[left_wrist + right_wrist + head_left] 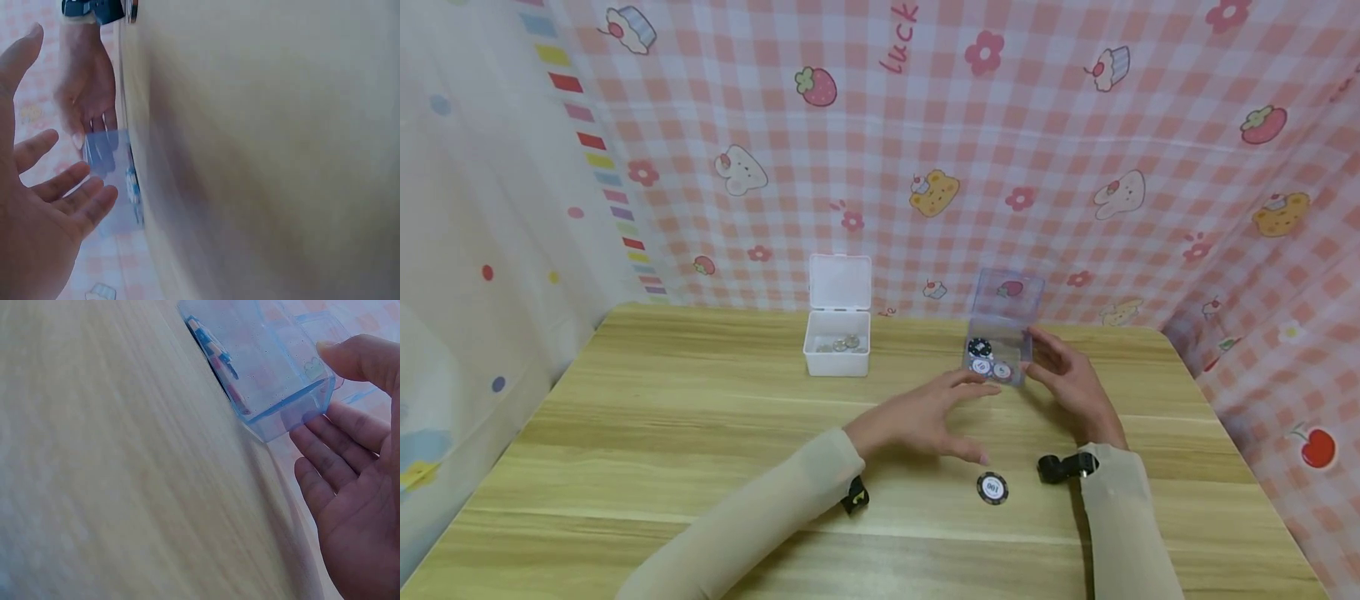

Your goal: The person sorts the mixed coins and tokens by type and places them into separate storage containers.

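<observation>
A clear plastic box [1006, 302] with its lid raised stands toward the back right of the table. Inside lie a black poker chip [980, 347] and two paler chips [1003, 371]. My right hand [1071, 385] is at the box's right side, with its fingertips touching the wall [290, 422] and its thumb by the front edge. Just in front of the box, my left hand [928, 415] hovers with fingers spread and holds nothing. Below its thumb, a dark-rimmed poker chip [992, 488] marked 100 lies flat on the wood.
A white lidded box [837, 364], its lid up, holds several coins [851, 342] left of the clear box. Behind the wooden table [700, 417] hangs a pink checked curtain [880, 150], which also closes off the right side. A pale curtain [482, 208] hangs at left.
</observation>
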{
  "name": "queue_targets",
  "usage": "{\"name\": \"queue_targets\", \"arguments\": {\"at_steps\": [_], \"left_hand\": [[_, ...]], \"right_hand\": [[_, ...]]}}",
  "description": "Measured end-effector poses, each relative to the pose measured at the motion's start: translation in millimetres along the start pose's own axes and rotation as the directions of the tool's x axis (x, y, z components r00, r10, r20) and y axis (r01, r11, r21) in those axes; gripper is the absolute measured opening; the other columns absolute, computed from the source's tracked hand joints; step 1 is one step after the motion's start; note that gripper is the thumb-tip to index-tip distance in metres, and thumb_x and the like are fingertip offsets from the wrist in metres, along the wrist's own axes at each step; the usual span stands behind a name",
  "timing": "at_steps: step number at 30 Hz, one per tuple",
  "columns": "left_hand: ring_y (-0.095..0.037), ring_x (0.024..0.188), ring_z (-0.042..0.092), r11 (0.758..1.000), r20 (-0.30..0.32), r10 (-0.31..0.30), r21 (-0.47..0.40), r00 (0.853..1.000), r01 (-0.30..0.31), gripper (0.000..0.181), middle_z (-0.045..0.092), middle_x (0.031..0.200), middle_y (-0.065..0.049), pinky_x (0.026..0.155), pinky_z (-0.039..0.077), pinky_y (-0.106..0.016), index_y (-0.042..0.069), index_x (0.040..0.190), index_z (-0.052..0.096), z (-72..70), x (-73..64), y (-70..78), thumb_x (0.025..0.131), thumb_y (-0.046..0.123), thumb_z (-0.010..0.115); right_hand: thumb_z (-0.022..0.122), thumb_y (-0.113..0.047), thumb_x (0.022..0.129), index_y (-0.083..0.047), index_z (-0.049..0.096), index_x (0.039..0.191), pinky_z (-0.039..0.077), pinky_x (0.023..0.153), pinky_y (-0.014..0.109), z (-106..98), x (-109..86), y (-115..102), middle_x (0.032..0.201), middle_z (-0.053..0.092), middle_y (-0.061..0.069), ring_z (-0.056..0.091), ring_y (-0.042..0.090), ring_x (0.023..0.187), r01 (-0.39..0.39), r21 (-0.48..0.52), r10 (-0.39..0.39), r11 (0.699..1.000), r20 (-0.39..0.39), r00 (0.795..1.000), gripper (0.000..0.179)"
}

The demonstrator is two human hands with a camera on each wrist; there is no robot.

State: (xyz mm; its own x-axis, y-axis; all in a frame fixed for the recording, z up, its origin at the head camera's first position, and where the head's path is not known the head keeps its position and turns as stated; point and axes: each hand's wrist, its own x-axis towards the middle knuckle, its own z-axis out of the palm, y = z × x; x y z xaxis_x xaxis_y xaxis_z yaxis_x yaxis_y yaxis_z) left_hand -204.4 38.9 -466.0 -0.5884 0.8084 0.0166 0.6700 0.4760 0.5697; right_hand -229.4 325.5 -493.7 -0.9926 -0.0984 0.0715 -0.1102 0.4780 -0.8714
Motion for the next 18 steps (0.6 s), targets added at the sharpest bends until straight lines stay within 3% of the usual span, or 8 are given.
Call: {"name": "queue_targets", "arguments": {"at_steps": [3, 10, 18], "left_hand": [[-0.021, 0.154, 0.031, 1.000, 0.028, 0.017, -0.003, 0.999, -0.017, 0.098, 0.028, 0.168, -0.002, 0.125, 0.034, -0.042, 0.036, 0.161, 0.031, 2.9, -0.3, 3.7, 0.080, 0.069, 0.075], [-0.013, 0.142, 0.041, 0.998, 0.082, 0.055, -0.041, 0.995, -0.051, 0.088, 0.043, 0.153, 0.003, 0.120, 0.040, -0.031, 0.032, 0.156, 0.044, 7.6, 0.1, 12.0, 0.081, 0.063, 0.079], [-0.010, 0.113, 0.052, 0.990, 0.129, 0.107, -0.103, 0.986, -0.095, 0.074, 0.059, 0.127, 0.000, 0.096, 0.045, -0.016, 0.021, 0.144, 0.061, 15.6, 6.0, 15.1, 0.080, 0.048, 0.086]], "right_hand": [[0.066, -0.022, 0.101, -0.015, 0.034, 0.161, 0.042, 0.118, 0.032, 0, 0.5, 0, 0.164, 0.039, 0.014, 0.043, 0.037, 0.148, 0.001, -0.003, -0.001, 1.000, 0.003, 1.000, 0.069], [0.067, -0.025, 0.101, -0.017, 0.033, 0.162, 0.037, 0.121, 0.047, -1, -0.7, 0, 0.165, 0.038, 0.011, 0.041, 0.035, 0.149, -0.020, 0.006, 0.020, 1.000, 0.010, 1.000, 0.070], [0.068, -0.027, 0.100, -0.017, 0.033, 0.162, 0.038, 0.121, 0.033, -2, -0.6, 0, 0.165, 0.038, 0.010, 0.041, 0.033, 0.150, -0.027, 0.015, 0.027, 1.000, 0.012, 1.000, 0.071]]}}
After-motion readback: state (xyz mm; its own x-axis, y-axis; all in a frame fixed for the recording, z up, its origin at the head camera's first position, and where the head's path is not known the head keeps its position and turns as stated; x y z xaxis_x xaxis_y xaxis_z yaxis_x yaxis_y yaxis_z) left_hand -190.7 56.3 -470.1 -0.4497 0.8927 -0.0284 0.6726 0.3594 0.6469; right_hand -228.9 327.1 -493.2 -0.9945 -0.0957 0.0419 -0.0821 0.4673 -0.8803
